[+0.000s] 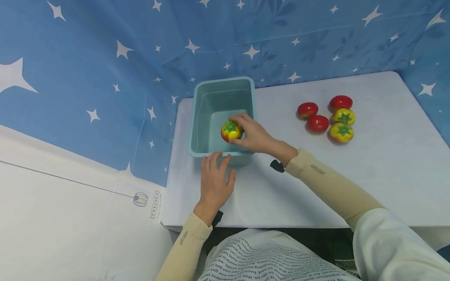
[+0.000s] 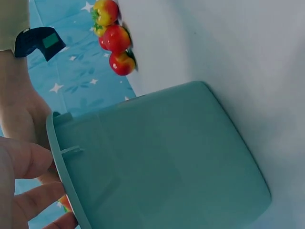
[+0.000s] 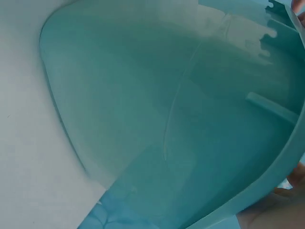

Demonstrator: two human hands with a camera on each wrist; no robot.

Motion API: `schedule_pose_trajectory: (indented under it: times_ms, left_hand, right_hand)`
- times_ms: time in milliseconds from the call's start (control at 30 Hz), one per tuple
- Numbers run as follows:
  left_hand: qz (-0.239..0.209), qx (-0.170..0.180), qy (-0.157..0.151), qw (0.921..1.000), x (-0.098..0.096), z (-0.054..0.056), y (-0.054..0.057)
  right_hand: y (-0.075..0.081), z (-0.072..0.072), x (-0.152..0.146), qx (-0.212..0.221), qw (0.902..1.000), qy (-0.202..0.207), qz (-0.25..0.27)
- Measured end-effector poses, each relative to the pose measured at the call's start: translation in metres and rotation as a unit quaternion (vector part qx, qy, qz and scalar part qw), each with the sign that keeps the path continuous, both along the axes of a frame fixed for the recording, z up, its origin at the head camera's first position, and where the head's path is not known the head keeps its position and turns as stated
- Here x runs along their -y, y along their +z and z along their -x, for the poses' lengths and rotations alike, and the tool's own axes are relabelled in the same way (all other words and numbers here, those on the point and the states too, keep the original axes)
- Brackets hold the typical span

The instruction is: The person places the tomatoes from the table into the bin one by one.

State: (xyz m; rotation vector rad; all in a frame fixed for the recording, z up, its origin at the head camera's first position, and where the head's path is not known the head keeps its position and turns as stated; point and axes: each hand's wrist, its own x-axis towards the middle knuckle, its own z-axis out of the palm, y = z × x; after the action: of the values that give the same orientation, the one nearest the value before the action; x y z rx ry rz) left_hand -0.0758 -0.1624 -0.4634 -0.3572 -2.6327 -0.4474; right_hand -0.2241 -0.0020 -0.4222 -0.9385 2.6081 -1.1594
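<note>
My right hand (image 1: 254,134) grips a toy tomato (image 1: 231,131) between thumb and fingers, over the opening of a teal plastic bin (image 1: 240,160). The tomato is yellow and red, with a green star-shaped leaf on top. At the bin's near rim rests my left hand (image 1: 215,183), its fingers extended and fingertips touching the edge. In the left wrist view, fingers (image 2: 40,198) lie against the rim beside the bin's outer wall (image 2: 157,157). The right wrist view is mostly filled by the bin's side (image 3: 119,95); the held tomato is hidden there.
To the right of the bin, several more toy tomatoes lie grouped on the white tablecloth (image 1: 386,175), among them a red one (image 1: 318,123) and a yellow one (image 1: 341,133). A blue star-patterned curtain (image 1: 218,35) hangs behind the table and along its left side.
</note>
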Motion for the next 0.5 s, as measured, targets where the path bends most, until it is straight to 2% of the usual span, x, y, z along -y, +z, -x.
schedule_pose_trajectory:
  times_ms: [300, 500]
  left_hand:
    - [0.01, -0.004, -0.003, 0.9999, 0.0, 0.002, -0.003]
    - [0.006, -0.007, -0.001, 1.0, 0.002, 0.002, -0.005]
  right_hand:
    - [-0.002, -0.009, -0.005, -0.016, 0.9949, 0.078, -0.063]
    - [-0.001, -0.013, -0.011, -0.019, 0.9938, 0.083, -0.071]
